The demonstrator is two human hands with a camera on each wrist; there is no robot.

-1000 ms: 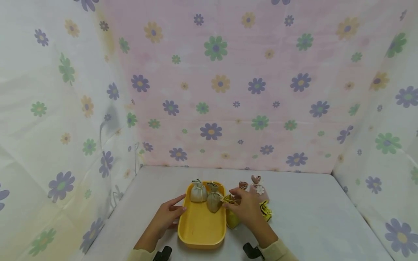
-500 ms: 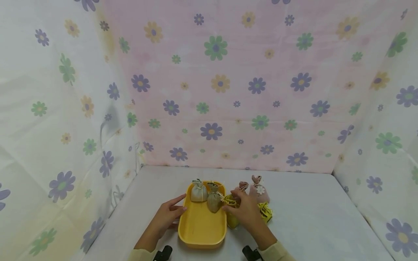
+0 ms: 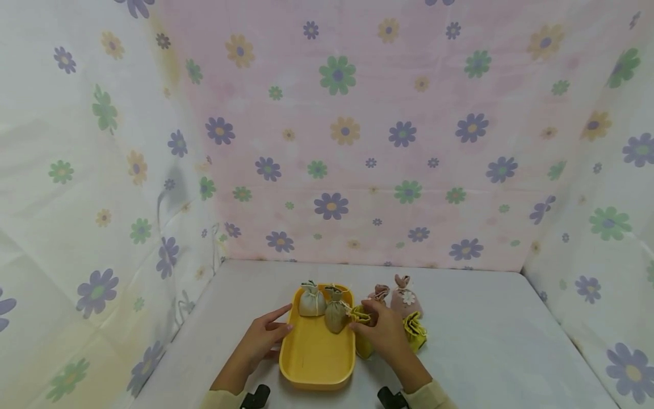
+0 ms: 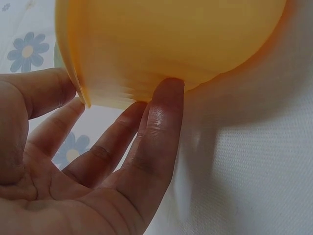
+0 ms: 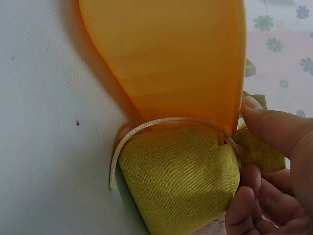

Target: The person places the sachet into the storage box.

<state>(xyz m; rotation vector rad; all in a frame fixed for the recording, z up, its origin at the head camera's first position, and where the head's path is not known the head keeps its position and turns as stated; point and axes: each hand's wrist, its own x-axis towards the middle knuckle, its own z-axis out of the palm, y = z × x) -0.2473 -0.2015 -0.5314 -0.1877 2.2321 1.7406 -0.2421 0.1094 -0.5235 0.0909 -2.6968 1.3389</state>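
Note:
A yellow plastic tray [image 3: 317, 360] lies lengthwise on the white table. My left hand [image 3: 259, 339] holds its left side; in the left wrist view, finger and thumb meet its rim [image 4: 73, 73] and other fingertips press the outer wall. My right hand [image 3: 385, 330] pinches the gathered neck of a yellow-green drawstring pouch [image 5: 181, 176] against the tray's right side, thumb tip at the rim. The pouch's beige cord loops over its body. Inside the tray's far end sit a whitish pouch [image 3: 312, 302] and an olive-brown pouch [image 3: 335, 317].
Behind and right of my right hand stand a pink pouch with a white flower [image 3: 405, 302] and a second pinkish pouch [image 3: 379, 292], partly hidden. Another yellow-green pouch [image 3: 416, 332] lies beside my right wrist. Flower-patterned cloth walls [image 3: 357, 170] surround the table.
The right hand and wrist have shifted slightly left, so more of the yellow-green pouch beside the wrist shows. The left hand and tray stay practically in place.

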